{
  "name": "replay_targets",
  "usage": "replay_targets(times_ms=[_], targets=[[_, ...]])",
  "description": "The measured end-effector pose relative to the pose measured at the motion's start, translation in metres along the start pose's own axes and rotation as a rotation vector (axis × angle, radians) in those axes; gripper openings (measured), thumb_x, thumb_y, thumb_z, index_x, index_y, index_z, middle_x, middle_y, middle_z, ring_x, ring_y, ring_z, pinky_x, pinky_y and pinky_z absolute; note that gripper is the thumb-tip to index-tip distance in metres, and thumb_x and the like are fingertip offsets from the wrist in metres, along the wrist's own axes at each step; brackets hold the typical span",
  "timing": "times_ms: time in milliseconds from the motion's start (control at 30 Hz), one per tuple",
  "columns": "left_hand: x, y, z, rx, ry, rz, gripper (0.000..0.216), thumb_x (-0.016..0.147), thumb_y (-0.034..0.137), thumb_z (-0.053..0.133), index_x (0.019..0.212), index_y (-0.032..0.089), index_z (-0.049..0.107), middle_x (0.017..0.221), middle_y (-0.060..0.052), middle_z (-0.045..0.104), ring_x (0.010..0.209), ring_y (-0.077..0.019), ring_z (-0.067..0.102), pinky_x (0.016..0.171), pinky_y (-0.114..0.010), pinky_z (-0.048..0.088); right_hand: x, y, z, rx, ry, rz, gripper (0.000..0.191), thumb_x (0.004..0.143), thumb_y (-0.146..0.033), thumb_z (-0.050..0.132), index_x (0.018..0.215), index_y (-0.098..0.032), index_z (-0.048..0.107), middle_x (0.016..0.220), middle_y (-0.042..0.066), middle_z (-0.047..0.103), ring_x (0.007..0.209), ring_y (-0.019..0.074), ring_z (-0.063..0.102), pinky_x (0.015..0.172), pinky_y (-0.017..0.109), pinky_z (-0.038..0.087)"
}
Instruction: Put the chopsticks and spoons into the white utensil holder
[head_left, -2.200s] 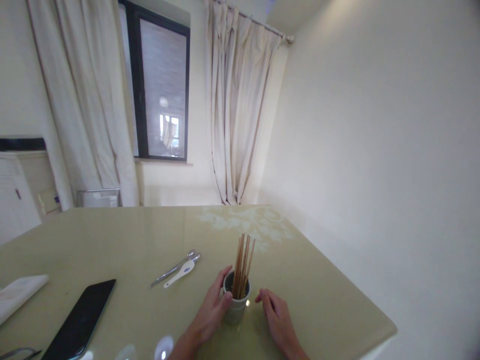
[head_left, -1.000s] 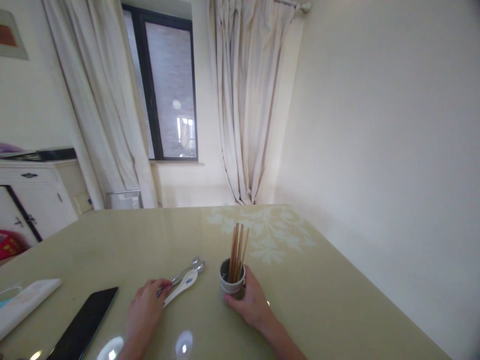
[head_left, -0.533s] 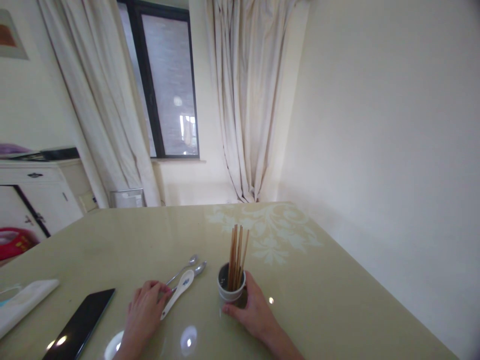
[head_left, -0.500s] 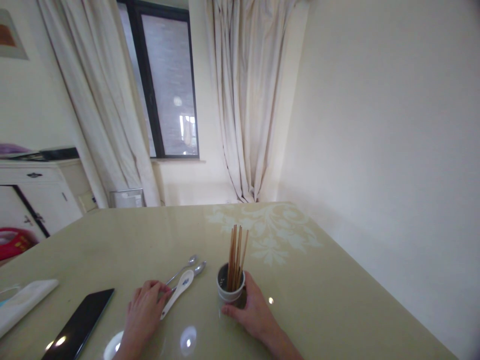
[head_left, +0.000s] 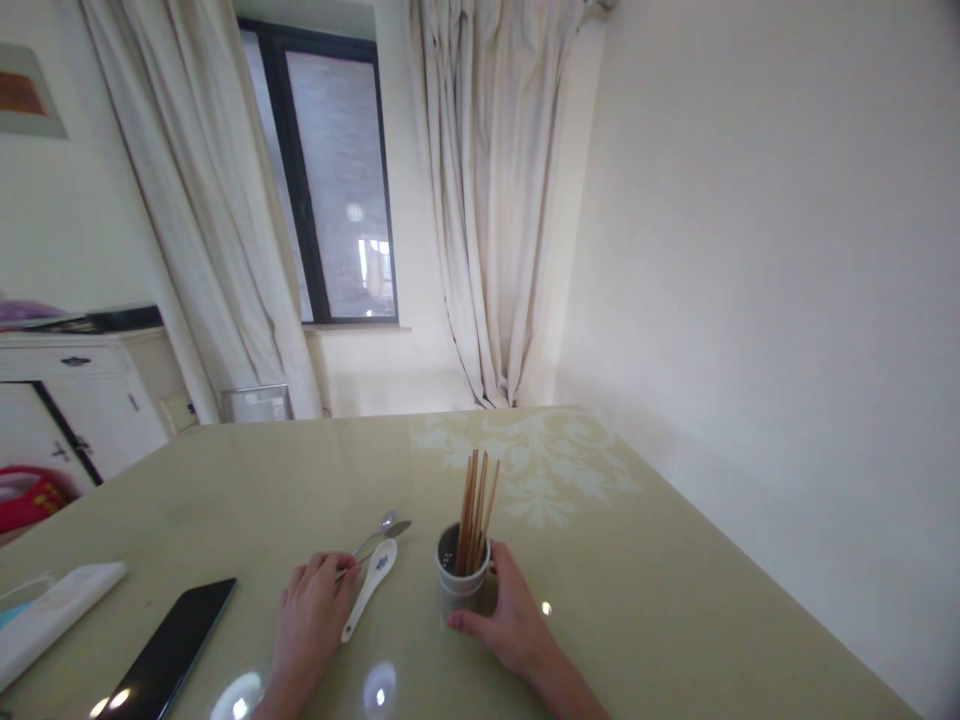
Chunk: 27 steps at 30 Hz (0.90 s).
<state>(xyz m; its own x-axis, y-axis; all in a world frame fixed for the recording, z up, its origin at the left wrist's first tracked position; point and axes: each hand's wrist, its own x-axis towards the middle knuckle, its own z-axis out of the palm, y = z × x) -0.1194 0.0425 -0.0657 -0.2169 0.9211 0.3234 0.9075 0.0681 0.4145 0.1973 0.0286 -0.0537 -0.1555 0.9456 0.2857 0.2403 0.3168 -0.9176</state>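
My right hand (head_left: 510, 620) is wrapped around the right side of a grey cup (head_left: 459, 592) standing upright on the table. Several wooden chopsticks (head_left: 472, 510) lean in the cup and stick up above its rim. Left of it, my left hand (head_left: 315, 610) pinches the handle of a metal spoon (head_left: 397, 529) between thumb and fingers. A second metal spoon (head_left: 387, 520) lies just beyond, its handle partly hidden by the hand. Beside my left fingertips rests a white ceramic spoon (head_left: 370, 585) with a blue mark.
A black phone (head_left: 172, 645) and a white flat object (head_left: 60, 610) lie on the table's left side. The glossy table (head_left: 637, 600) has a pale flower pattern at the far end. A wall (head_left: 787, 300) runs along the right, with curtains (head_left: 495, 200) beyond.
My left hand has shifted a little right and away from me along the metal spoon, whose bowl has turned. The ceramic spoon's handle end has moved slightly right. My right hand stays at the cup.
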Motion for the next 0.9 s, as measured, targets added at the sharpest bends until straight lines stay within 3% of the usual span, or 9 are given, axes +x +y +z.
replay_targets(times_ms=[133, 200, 267, 400, 467, 633, 733, 800, 900], targets=[[-0.001, 0.014, -0.010, -0.181, 0.267, -0.045, 0.036, 0.097, 0.050, 0.043, 0.095, 0.023, 0.066, 0.095, -0.012, 0.075, 0.093, -0.0324, 0.067, 0.089, -0.045, 0.053, -0.001, 0.009, -0.007, -0.051, 0.131, -0.039, 0.098, 0.072, -0.047, 0.097, 0.153, -0.021, 0.049, 0.145, 0.019, 0.064, 0.136, 0.0425, 0.059, 0.114, 0.061, 0.046], [-0.009, 0.035, -0.014, -0.274, 0.432, -0.054, 0.034, 0.099, 0.052, 0.047, 0.096, 0.023, 0.065, 0.089, -0.009, 0.072, 0.084, -0.0292, 0.066, 0.080, -0.042, 0.055, -0.003, 0.011, -0.012, -0.086, 0.286, -0.138, 0.078, 0.090, -0.053, 0.080, 0.154, -0.022, 0.048, 0.145, 0.019, 0.062, 0.134, 0.0394, 0.061, 0.112, 0.059, 0.048], [-0.023, 0.061, -0.012, -0.438, 0.503, 0.081, 0.026, 0.101, 0.048, 0.054, 0.098, 0.024, 0.066, 0.086, -0.004, 0.070, 0.075, -0.0235, 0.066, 0.072, -0.035, 0.056, -0.009, 0.009, -0.017, -0.141, 0.441, -0.294, 0.058, 0.103, -0.053, 0.063, 0.151, -0.023, 0.051, 0.140, 0.018, 0.063, 0.129, 0.0365, 0.062, 0.108, 0.057, 0.051], [-0.059, 0.108, 0.008, -0.644, 0.319, 0.594, 0.007, 0.101, 0.027, 0.066, 0.101, 0.028, 0.073, 0.091, -0.001, 0.077, 0.085, -0.0183, 0.073, 0.079, -0.026, 0.060, -0.025, -0.002, -0.014, -0.137, 0.472, -0.579, 0.041, 0.107, -0.050, 0.056, 0.137, -0.023, 0.062, 0.117, 0.014, 0.069, 0.105, 0.0306, 0.069, 0.088, 0.045, 0.060], [-0.074, 0.122, 0.021, -0.716, 0.236, 0.655, 0.009, 0.102, 0.026, 0.066, 0.103, 0.028, 0.075, 0.089, -0.002, 0.077, 0.083, -0.0173, 0.073, 0.077, -0.025, 0.060, -0.030, -0.011, -0.006, -0.022, 0.452, -0.581, 0.022, 0.109, -0.038, 0.056, 0.121, -0.024, 0.069, 0.097, 0.009, 0.070, 0.085, 0.0237, 0.070, 0.072, 0.034, 0.060], [-0.083, 0.126, 0.035, -0.724, 0.325, 0.330, 0.032, 0.107, 0.046, 0.053, 0.127, 0.026, 0.068, 0.124, -0.013, 0.073, 0.118, -0.0277, 0.069, 0.100, -0.043, 0.059, -0.019, -0.048, -0.008, 0.186, 0.721, -0.410, 0.016, 0.108, -0.030, 0.060, 0.100, -0.021, 0.069, 0.078, 0.002, 0.068, 0.061, 0.0146, 0.062, 0.056, 0.023, 0.052], [-0.076, 0.122, 0.038, -0.746, 0.224, 0.175, 0.052, 0.107, 0.048, 0.049, 0.152, 0.023, 0.049, 0.153, -0.018, 0.057, 0.139, -0.0324, 0.058, 0.111, -0.053, 0.054, 0.002, -0.074, -0.027, 0.179, 0.853, -0.392, 0.019, 0.106, -0.038, 0.064, 0.101, -0.020, 0.068, 0.078, 0.001, 0.068, 0.060, 0.0147, 0.061, 0.056, 0.024, 0.052], [-0.072, 0.121, 0.042, -0.781, 0.062, 0.176, 0.064, 0.103, 0.051, 0.054, 0.159, 0.023, 0.039, 0.162, -0.018, 0.050, 0.146, -0.0346, 0.053, 0.116, -0.056, 0.050, 0.015, -0.086, -0.037, 0.103, 0.770, -0.329, 0.025, 0.106, -0.044, 0.062, 0.102, -0.020, 0.069, 0.075, 0.001, 0.068, 0.061, 0.0160, 0.063, 0.057, 0.024, 0.053], [-0.068, 0.122, 0.049, -0.825, -0.098, 0.194, 0.079, 0.097, 0.051, 0.065, 0.163, 0.022, 0.034, 0.163, -0.019, 0.051, 0.149, -0.0370, 0.051, 0.121, -0.056, 0.046, 0.028, -0.090, -0.038, -0.060, 0.468, -0.207, 0.034, 0.105, -0.050, 0.061, 0.100, -0.019, 0.075, 0.072, 0.003, 0.071, 0.063, 0.0187, 0.066, 0.060, 0.026, 0.054]])
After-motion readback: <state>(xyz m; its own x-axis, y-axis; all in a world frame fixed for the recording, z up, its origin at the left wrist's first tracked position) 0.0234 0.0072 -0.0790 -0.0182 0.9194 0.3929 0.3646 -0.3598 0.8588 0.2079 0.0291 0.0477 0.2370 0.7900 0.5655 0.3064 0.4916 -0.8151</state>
